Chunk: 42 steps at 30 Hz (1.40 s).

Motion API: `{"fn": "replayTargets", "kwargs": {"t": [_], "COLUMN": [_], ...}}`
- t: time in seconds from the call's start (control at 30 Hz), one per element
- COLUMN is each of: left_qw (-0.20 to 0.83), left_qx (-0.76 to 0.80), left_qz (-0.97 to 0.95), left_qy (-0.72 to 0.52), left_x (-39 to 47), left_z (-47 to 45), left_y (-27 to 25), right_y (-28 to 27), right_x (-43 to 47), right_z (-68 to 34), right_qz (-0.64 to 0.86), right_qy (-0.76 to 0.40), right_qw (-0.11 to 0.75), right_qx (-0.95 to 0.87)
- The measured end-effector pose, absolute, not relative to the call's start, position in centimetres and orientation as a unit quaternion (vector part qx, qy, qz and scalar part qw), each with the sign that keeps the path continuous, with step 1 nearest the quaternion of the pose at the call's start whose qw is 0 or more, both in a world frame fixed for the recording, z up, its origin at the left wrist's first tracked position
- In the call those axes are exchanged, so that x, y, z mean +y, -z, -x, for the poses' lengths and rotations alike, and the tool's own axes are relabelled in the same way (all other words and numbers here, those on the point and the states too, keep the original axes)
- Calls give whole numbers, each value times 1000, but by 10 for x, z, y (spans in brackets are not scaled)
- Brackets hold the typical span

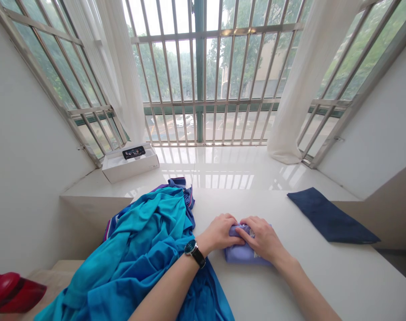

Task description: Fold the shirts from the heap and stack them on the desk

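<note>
A lavender garment [241,255], folded into a small thick bundle with pale lettering, lies on the white table in front of me. My left hand [219,232], with a black-strapped watch at its wrist, grips its upper left part with curled fingers. On the upper right part my right hand [261,236] is closed over the cloth, its thumb across the top near my left thumb. Both hands hide much of the bundle. Left of them, a loose heap of teal and blue clothes [149,236] reaches under my left forearm.
A folded navy cloth [330,216] lies at the table's right side. On the sill at the back left stands a white box [131,165] with a phone [134,152] on it. A red cap [14,292] is at the lower left. Barred windows and white curtains [300,89] stand behind.
</note>
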<state>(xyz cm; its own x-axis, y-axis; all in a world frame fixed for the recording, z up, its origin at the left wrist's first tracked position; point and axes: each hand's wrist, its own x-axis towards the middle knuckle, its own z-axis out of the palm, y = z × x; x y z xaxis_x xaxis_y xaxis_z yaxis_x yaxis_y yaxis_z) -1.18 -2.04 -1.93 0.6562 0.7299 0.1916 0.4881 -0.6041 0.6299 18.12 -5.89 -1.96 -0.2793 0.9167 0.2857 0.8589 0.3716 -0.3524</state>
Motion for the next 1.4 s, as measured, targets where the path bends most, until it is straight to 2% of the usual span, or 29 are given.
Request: {"fn": "replayTargets", "kwargs": {"t": [0.33, 1.17, 1.4], "left_qw": [261, 273, 279], "left_qx": [344, 360, 354], "left_qz": [-877, -872, -872], "left_qy": [-211, -188, -192], "left_x": [-23, -23, -24], "left_z": [11, 11, 12], "left_y": [14, 14, 13], "right_y": [19, 20, 26], "right_x": [-57, -61, -58], "right_z": [-182, -179, -181], "right_qz": [559, 588, 551], "right_qy": [-81, -25, -9], "right_qw": [229, 207, 244], "right_qx": [-793, -782, -798]}}
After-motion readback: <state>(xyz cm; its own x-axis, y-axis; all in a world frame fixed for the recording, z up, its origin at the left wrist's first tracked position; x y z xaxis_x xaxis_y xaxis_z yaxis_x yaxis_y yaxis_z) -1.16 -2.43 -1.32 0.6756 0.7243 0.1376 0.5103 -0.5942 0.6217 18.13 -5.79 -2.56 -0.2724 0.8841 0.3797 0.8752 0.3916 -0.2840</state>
